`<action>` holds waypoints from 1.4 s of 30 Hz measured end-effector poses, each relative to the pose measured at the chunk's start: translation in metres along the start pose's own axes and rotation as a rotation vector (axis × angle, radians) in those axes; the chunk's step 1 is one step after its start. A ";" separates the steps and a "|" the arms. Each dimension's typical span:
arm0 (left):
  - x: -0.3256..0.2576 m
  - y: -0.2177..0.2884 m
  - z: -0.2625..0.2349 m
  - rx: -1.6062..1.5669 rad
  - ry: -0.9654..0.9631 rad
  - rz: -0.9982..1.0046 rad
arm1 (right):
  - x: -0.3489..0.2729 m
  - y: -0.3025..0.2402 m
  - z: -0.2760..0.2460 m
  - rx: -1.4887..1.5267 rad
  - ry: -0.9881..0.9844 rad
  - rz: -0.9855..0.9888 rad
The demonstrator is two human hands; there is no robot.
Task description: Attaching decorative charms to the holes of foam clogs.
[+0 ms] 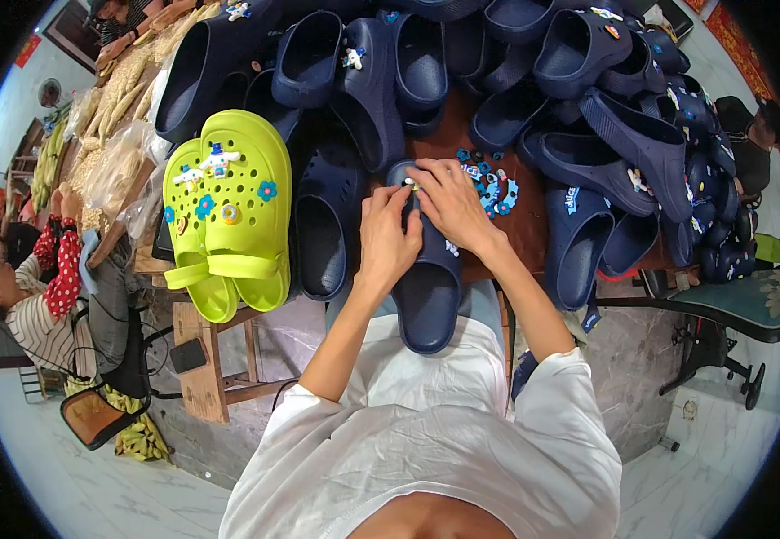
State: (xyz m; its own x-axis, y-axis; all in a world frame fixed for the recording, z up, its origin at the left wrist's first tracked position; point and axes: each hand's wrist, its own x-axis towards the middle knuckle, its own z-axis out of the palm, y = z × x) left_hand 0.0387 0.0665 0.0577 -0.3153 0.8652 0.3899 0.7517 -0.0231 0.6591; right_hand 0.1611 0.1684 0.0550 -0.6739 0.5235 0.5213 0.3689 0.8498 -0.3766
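A navy clog lies in front of me with its heel toward my body and its toe at the table. My left hand curls its fingers over the left side of the toe. From the right, my right hand bends its fingers over the top of the same toe. Between the fingertips of both hands sits a small white and yellow charm; its underside is hidden. More charm shows on the clog below my right hand. Loose blue flower charms and other small charms lie beyond that hand.
A lime-green pair of clogs with charms stands at the left. Navy clogs pile up along the far side, and more navy clogs lie at the right. Another person sits at far left near corn cobs. A wooden stool stands below.
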 end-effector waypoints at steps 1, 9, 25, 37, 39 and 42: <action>0.002 -0.001 0.000 0.009 -0.009 -0.013 | 0.001 0.000 0.000 0.014 -0.039 -0.028; 0.009 -0.004 0.007 0.042 0.048 -0.151 | 0.021 0.008 0.008 0.064 0.027 -0.113; 0.016 -0.013 0.009 0.027 -0.008 -0.336 | 0.007 0.037 0.032 0.177 0.339 0.485; 0.020 -0.008 0.011 0.029 -0.060 -0.272 | -0.022 0.009 -0.003 0.110 -0.052 0.631; 0.019 -0.009 0.011 0.040 -0.052 -0.263 | -0.021 0.005 -0.002 0.084 -0.016 0.594; 0.019 -0.009 0.010 0.004 -0.037 -0.269 | -0.019 0.004 0.001 0.002 0.021 0.515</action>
State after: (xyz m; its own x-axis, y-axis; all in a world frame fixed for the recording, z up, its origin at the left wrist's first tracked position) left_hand 0.0317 0.0880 0.0528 -0.4828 0.8576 0.1772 0.6457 0.2120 0.7336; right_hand 0.1752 0.1616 0.0426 -0.3920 0.8753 0.2833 0.6480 0.4813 -0.5903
